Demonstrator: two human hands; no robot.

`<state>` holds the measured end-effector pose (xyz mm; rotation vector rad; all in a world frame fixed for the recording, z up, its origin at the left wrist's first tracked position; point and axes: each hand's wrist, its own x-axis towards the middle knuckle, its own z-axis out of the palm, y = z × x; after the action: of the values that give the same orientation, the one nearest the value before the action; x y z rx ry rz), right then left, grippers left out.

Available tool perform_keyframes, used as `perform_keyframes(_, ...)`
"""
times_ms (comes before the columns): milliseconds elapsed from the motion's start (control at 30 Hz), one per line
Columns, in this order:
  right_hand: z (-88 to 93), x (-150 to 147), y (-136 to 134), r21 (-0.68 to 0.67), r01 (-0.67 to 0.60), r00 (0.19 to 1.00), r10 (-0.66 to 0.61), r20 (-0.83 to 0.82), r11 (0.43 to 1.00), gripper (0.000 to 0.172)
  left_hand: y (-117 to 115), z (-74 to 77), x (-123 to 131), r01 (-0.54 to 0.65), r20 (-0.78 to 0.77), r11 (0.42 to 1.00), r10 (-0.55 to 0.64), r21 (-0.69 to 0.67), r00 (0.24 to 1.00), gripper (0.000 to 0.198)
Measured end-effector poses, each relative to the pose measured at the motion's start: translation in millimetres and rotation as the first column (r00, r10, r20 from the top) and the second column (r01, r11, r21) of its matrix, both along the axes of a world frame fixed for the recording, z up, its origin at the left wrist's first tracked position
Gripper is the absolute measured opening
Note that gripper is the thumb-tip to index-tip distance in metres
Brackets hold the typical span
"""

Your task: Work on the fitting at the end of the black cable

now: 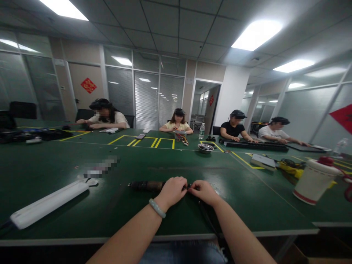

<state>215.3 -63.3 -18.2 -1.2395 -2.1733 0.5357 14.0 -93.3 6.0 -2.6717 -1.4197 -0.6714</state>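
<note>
A long dark cylindrical tool, by its shape and cord an electric screwdriver (147, 186), lies on the green table with its narrow tip pointing left. My left hand (173, 190), with a pale bangle at the wrist, is closed over the tool's rear end and hides that part. Close beside it, my right hand (205, 191) pinches the dark cord end where it meets the tool; the exact joint is hidden by the fingers. From there the black cord (205, 214) runs down over the table's front edge.
A white power strip (51, 203) lies at the left, near a blurred-out item (101, 167). Ahead stands a metal bowl (205, 148) of small parts. At the right are a white box (263, 161) and a large cup (316, 179). Several people sit across the table (132, 157).
</note>
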Motion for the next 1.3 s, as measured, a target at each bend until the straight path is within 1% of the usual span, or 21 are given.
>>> perform_keyframes(167, -0.5, -0.4, -0.1, -0.008, -0.021, 1.000, 0.021, -0.008, 1.000, 0.018, -1.5, 1.5, 0.6, -0.009, -0.017, 1.000, 0.009, -0.007, 1.000, 0.007)
perform_keyframes(400, -2.7, -0.3, 1.0, 0.011, -0.035, 0.999, 0.035, 0.024, 0.999, 0.015, -2.2, 1.8, 0.9, -0.011, -0.019, 1.000, 0.011, 0.007, 1.000, 0.007)
perform_keyframes(633, 0.2, -0.3, -1.9, 0.016, -0.041, 0.999, 0.041, 0.020, 0.999, 0.011, -1.2, 0.6, 1.1, -0.002, -0.009, 1.000, 0.002, -0.012, 1.000, 0.012)
perform_keyframes(900, -8.0, 2.0, 3.5, 0.027, -0.031, 1.000, 0.031, -0.001, 0.999, 0.008, -2.9, 2.5, 1.1, -0.014, -0.024, 1.000, 0.013, -0.020, 1.000, 0.009)
perform_keyframes(1067, -8.8, 2.4, 5.2, 0.009, -0.036, 0.999, 0.036, -0.022, 0.999, 0.011, -2.0, 2.0, 0.4, -0.008, -0.008, 0.999, 0.007, -0.034, 1.000, 0.009)
perform_keyframes(1300, -11.1, 2.5, 7.0, 0.006, -0.046, 0.998, 0.046, -0.031, 0.999, 0.010, -0.8, 0.4, 1.7, -0.013, -0.007, 1.000, 0.013, -0.027, 1.000, 0.009)
